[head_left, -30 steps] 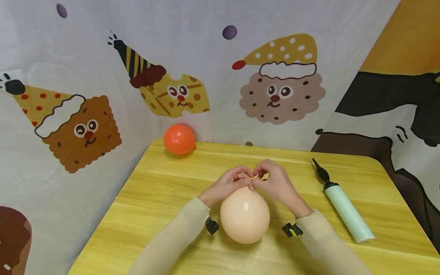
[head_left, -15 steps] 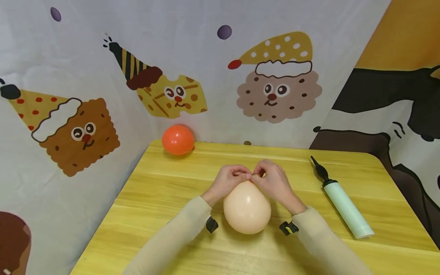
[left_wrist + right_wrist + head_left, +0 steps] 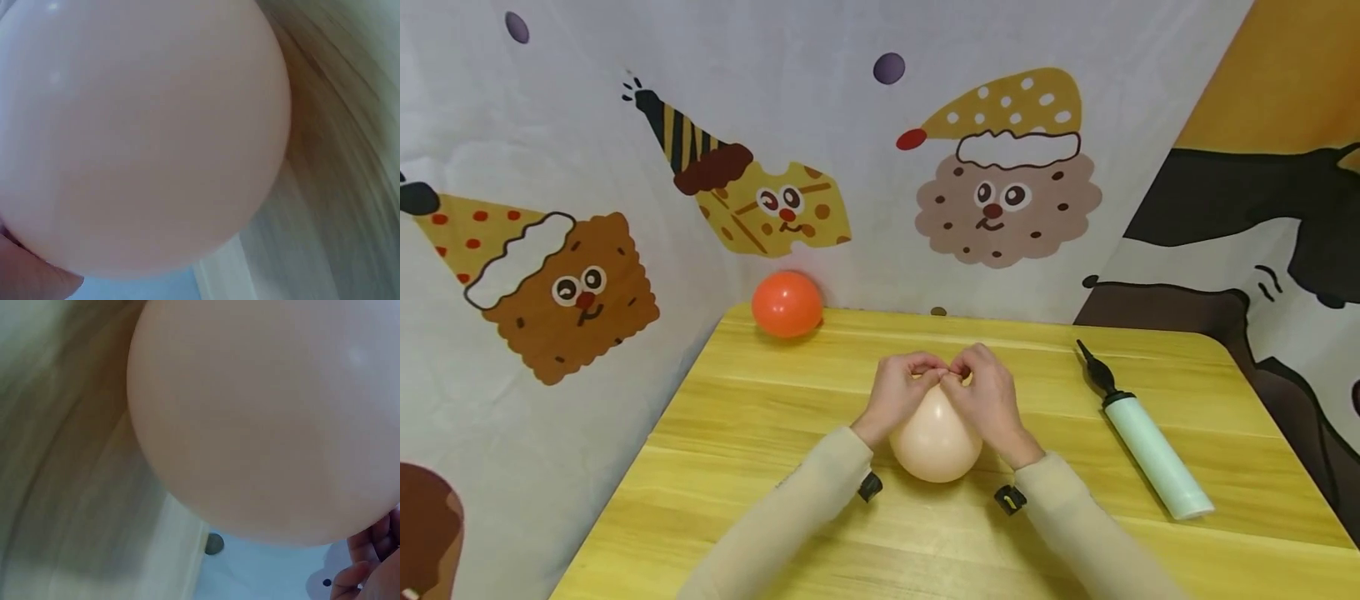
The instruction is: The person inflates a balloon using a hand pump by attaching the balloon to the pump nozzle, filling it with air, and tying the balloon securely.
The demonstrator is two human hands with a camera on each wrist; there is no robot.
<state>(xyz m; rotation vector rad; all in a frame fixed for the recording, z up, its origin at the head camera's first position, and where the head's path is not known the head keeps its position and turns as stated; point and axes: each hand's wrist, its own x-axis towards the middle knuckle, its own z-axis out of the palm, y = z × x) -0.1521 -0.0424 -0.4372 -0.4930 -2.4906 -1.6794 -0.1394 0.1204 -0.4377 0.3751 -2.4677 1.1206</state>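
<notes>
A peach balloon (image 3: 938, 446), round and inflated, is between my forearms with its neck end pointing away from me. At that neck my left hand (image 3: 901, 388) and right hand (image 3: 987, 393) meet, each pinching the end between thumb and fingers. The fingertips cover the neck itself. In the left wrist view the balloon (image 3: 144, 137) fills most of the picture, with a bit of the left hand (image 3: 31, 275) at the lower corner. The right wrist view has the balloon (image 3: 269, 419) too, and curled fingers of the right hand (image 3: 375, 562) beside it.
An inflated orange balloon (image 3: 787, 305) rests at the table's far left corner. To the right lies a pale green hand pump (image 3: 1157, 454) with a black nozzle. Behind the wooden table (image 3: 715, 467) hangs a cloth (image 3: 880, 192) printed with cartoon food.
Both hands have come closer together over the balloon's neck, and the yellowish end seen earlier is now covered. The balloon has shifted slightly away from me. The pump and orange balloon stay put.
</notes>
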